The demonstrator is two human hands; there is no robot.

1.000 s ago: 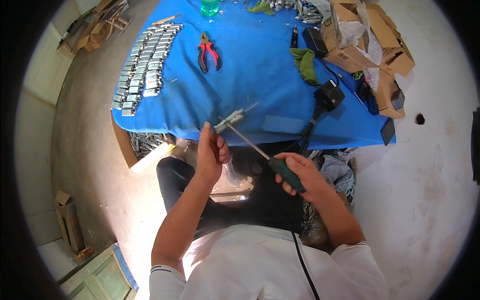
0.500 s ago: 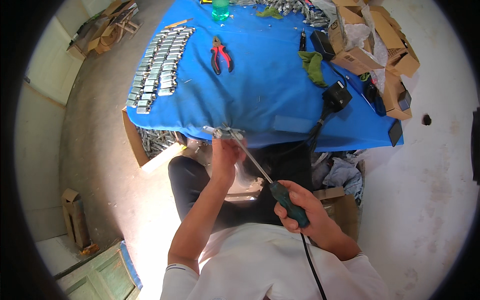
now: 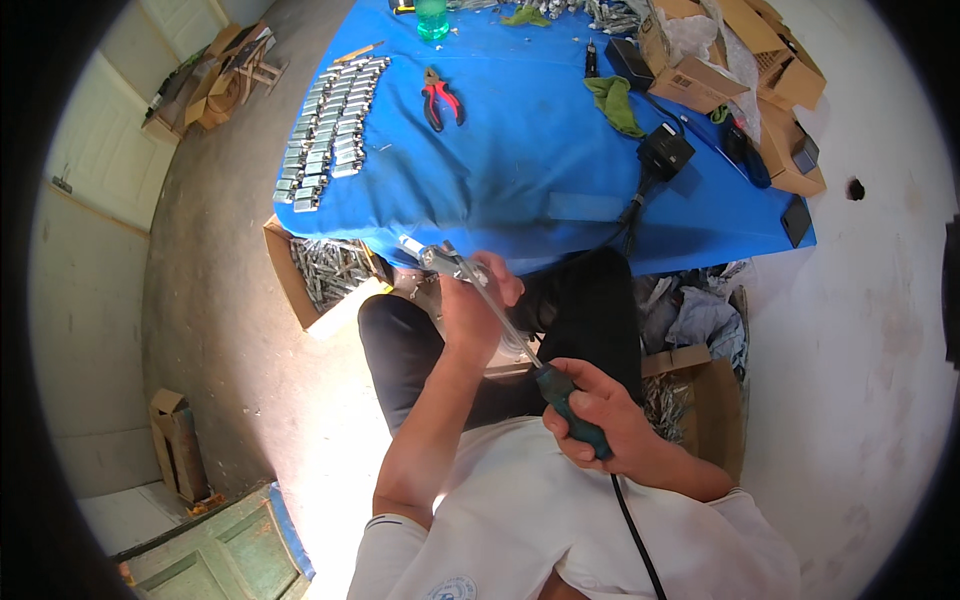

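My right hand [image 3: 600, 415] is wrapped round the dark green handle of a screwdriver [image 3: 572, 410]. Its long steel shaft slants up and left to a small silver metal part [image 3: 438, 260] with a flat, bar-like end. That part sits in the closed fingers of my left hand [image 3: 475, 305], just off the near edge of the blue-covered table. The screwdriver's tip meets the part, though the exact contact is too small to make out. On the table, several similar-looking silver metal pieces [image 3: 330, 125] lie in neat rows at the left.
Red-and-black pliers [image 3: 441, 98] lie on the blue cloth [image 3: 480, 180]. A black adapter [image 3: 664, 152] with cables, a green rag [image 3: 614, 106] and open cardboard boxes [image 3: 690, 85] are at the right. Below the table's left edge stands a box of metal pieces [image 3: 330, 275].
My left hand and the metal part have shifted slightly right and tilted. The screwdriver stays against the part. The whole view has turned a little.
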